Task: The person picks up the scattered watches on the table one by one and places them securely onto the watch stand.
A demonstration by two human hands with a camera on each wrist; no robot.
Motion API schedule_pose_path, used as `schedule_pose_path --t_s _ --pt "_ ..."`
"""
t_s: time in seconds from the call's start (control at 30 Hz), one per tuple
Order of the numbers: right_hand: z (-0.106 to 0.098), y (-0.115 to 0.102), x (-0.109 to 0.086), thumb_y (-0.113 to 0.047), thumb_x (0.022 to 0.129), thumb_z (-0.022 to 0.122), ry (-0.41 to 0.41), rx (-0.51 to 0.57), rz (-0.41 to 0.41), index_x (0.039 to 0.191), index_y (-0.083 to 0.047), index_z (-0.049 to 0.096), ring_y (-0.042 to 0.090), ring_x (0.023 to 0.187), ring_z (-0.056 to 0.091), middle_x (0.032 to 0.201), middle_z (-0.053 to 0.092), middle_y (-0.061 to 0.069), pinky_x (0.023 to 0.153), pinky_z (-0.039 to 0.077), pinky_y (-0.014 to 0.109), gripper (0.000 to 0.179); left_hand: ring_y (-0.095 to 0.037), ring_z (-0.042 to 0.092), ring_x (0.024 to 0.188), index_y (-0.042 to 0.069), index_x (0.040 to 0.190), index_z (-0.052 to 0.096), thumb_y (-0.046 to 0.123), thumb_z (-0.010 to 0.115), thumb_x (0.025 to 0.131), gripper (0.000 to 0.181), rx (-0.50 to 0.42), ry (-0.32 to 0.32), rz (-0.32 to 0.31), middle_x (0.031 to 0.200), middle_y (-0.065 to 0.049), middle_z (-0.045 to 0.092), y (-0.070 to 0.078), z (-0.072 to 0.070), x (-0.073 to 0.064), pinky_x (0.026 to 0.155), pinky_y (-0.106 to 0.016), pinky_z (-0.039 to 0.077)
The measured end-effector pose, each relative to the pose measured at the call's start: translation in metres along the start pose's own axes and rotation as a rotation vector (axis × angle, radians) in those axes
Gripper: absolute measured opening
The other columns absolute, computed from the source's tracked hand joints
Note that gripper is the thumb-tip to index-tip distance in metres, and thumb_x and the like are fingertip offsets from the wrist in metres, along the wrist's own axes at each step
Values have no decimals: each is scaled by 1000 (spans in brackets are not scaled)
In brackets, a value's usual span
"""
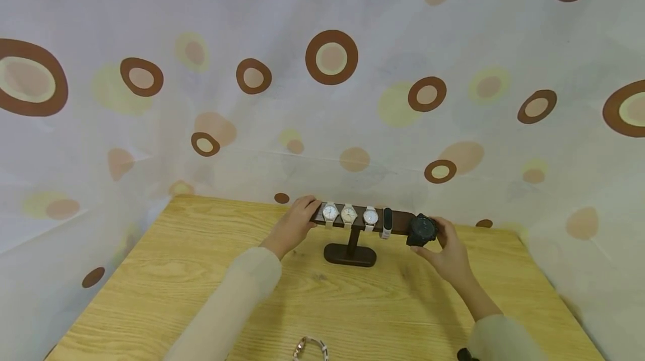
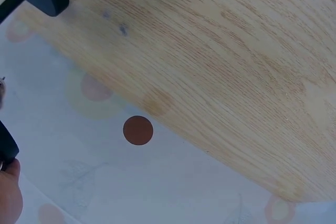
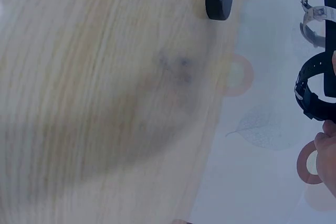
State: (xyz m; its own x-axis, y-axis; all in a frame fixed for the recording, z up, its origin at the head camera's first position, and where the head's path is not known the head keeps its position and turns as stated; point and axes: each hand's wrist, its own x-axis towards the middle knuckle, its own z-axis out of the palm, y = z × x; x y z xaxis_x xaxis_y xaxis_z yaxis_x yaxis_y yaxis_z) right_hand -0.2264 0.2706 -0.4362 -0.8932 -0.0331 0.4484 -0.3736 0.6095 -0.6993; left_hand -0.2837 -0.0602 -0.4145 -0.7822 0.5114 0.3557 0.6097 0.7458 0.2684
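A dark brown watch stand [image 1: 401,221] stands near the back of the table, its crossbar raised on a post. My left hand [image 1: 296,224] grips the bar's left end; only a bit of that hand [image 2: 8,198] shows in the left wrist view. With my right hand [image 1: 453,256] I hold a black watch [image 1: 422,229] at the bar's right end. In the right wrist view its closed strap [image 3: 310,77] loops around the bar. Three pale watches [image 1: 349,214] and a fitness band [image 1: 387,220] with a black face sit along the bar.
A watch with a light strap [image 1: 302,344] lies at the table's front. A black item [image 1: 466,354], partly cut off, is beside my right sleeve. Spotted cloth [image 1: 282,170] hangs behind the wooden table [image 1: 166,271].
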Motion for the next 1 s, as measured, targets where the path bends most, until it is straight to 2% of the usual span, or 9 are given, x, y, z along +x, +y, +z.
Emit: schedule_pose_path --t_s 0.03,0.07,0.17,0.27,0.3,0.6,1.0 --pt "-1 -1 2 2 71 76 -11 -7 9 132 6 35 -1 121 46 129 45 24 95 23 -6 74 -32 43 125 -2 129 47 8 63 86 46 0 -2 -2 131 -17 47 0 0 0 104 -38 42" --pt "-2 -1 4 0 72 77 -24 -17 20 132 5 35 9 123 48 129 45 24 98 24 -4 73 -32 43 125 -2 129 47 8 63 87 46 3 -5 -4 132 -17 46 0 0 0 104 -38 42" --pt "-4 -4 9 -4 73 77 -62 -53 48 133 4 35 38 124 44 130 45 23 106 33 15 74 -32 42 126 -1 130 47 9 62 87 46 2 -13 -7 133 -17 46 0 1 1 104 -38 42" --pt "-5 -6 13 -6 74 77 -97 -63 65 133 4 34 41 125 42 131 45 24 105 33 38 74 -32 42 126 -1 130 46 10 62 88 47 4 -19 -11 134 -18 45 -1 1 1 105 -37 41" --pt "-5 -7 14 -6 74 77 -107 -60 68 133 4 34 41 125 42 131 44 24 104 33 42 74 -32 42 127 -1 131 46 10 61 88 47 3 -20 -13 134 -18 45 -1 1 1 105 -37 41" --pt "-4 -10 20 -3 74 76 -173 -33 90 134 5 32 42 130 37 134 42 27 106 31 43 74 -32 43 125 -2 129 47 7 63 87 46 6 2 -9 132 -17 46 0 2 1 104 -38 42" --pt "-3 -5 28 2 73 74 -249 -31 17 134 7 30 42 127 39 134 44 29 104 33 45 76 -32 44 124 -2 128 48 7 62 87 44 -2 21 -5 130 -18 47 0 2 0 103 -38 43"
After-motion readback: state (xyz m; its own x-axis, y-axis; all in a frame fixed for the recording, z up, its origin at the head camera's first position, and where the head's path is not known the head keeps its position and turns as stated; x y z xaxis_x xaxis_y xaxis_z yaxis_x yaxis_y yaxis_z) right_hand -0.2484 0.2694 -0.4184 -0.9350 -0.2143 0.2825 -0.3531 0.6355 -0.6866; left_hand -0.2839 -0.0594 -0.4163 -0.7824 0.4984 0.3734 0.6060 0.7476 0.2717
